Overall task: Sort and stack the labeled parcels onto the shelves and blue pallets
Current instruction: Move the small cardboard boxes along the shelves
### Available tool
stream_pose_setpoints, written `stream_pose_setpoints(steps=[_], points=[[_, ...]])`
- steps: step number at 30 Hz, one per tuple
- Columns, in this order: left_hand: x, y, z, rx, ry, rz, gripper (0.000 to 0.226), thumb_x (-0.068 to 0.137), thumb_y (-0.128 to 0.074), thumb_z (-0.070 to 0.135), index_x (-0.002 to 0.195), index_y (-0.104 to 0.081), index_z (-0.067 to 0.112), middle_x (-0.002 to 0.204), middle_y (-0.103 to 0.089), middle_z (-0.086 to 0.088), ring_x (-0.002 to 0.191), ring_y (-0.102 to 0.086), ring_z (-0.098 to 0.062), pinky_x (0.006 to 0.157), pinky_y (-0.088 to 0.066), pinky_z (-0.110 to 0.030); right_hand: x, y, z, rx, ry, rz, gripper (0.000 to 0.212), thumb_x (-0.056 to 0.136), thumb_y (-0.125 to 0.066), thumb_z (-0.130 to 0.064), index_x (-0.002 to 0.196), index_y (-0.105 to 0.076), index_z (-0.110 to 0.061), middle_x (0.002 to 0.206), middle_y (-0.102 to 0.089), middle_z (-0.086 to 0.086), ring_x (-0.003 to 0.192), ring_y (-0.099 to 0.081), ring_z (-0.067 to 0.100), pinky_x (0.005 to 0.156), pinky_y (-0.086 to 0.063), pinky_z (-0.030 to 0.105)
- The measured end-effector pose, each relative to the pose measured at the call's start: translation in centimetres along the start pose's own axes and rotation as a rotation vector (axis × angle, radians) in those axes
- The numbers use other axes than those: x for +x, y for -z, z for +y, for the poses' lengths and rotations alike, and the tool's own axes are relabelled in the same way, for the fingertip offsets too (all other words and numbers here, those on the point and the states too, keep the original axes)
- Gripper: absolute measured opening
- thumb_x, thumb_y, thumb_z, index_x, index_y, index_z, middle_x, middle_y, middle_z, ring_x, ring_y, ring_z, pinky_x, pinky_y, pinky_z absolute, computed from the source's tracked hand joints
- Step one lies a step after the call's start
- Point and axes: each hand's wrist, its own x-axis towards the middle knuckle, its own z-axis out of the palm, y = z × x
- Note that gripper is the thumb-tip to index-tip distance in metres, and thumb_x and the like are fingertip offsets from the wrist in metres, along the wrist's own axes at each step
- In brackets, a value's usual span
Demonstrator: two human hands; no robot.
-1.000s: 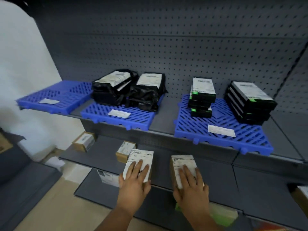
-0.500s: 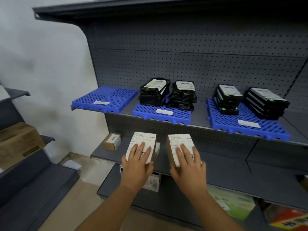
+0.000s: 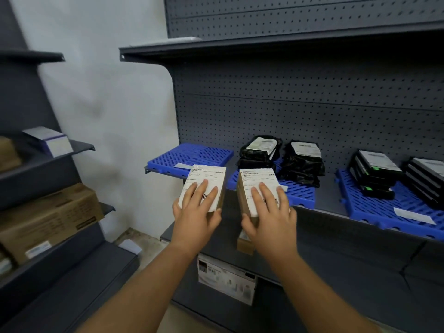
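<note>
My left hand [image 3: 195,210] holds a small brown parcel [image 3: 206,179] with a white label on top, fingers over the label and thumb under its side. My right hand [image 3: 269,212] grips a second labelled brown parcel [image 3: 257,181] the same way. Both parcels are lifted in front of the middle shelf. Behind them lies a bare blue pallet [image 3: 199,155] with a paper slip at the shelf's left end. A second blue pallet [image 3: 298,193] carries black bagged parcels [image 3: 281,157]. A third blue pallet [image 3: 389,207] on the right carries stacks of flat black parcels [image 3: 377,174].
A top shelf edge [image 3: 216,49] overhangs the pallets. Below my hands sit a brown box [image 3: 245,243] on the lower shelf and a white printed box [image 3: 225,280] under it. On the left a second rack holds a large cardboard carton [image 3: 48,219] and a white-purple box [image 3: 50,140].
Both hands have raised their parcels from the lower shelf up to the level of the pallet shelf. The view has swung left and upward, bringing the left rack into sight.
</note>
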Motion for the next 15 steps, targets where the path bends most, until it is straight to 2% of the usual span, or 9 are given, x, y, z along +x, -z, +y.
stream_pose_setpoints(steps=[5, 11, 15], points=[[3.5, 1.9, -2.4, 0.059, 0.032, 0.016, 0.054, 0.094, -0.052, 0.043, 0.145, -0.038, 0.032, 0.159, -0.021, 0.006, 0.147, -0.011, -0.017, 0.111, -0.021, -0.053, 5.2, -1.4, -2.2, 0.061, 0.017, 0.027, 0.065, 0.081, -0.052, -0.051, 0.141, -0.046, -0.026, 0.15, -0.041, -0.005, 0.139, -0.03, 0.033, 0.093, -0.041, 0.056], [8.1, 2.5, -4.4, 0.097, 0.089, 0.005, 0.054, 0.098, -0.043, 0.045, 0.149, -0.029, 0.035, 0.161, -0.011, 0.009, 0.147, 0.0, -0.013, 0.116, -0.012, -0.05, 10.6, -3.7, -4.3, 0.088, 0.056, 0.035, 0.066, 0.082, -0.06, -0.051, 0.142, -0.044, -0.026, 0.151, -0.039, -0.004, 0.14, -0.028, 0.033, 0.093, -0.04, 0.058], [11.5, 1.8, -6.5, 0.107, 0.103, 0.017, 0.054, 0.097, -0.042, 0.046, 0.149, -0.029, 0.036, 0.161, -0.013, 0.009, 0.147, -0.001, -0.012, 0.116, -0.011, -0.048, 13.7, -5.6, -5.7, 0.076, 0.051, 0.003, 0.068, 0.084, -0.057, -0.053, 0.144, -0.041, -0.027, 0.153, -0.036, -0.005, 0.141, -0.026, 0.033, 0.095, -0.04, 0.057]])
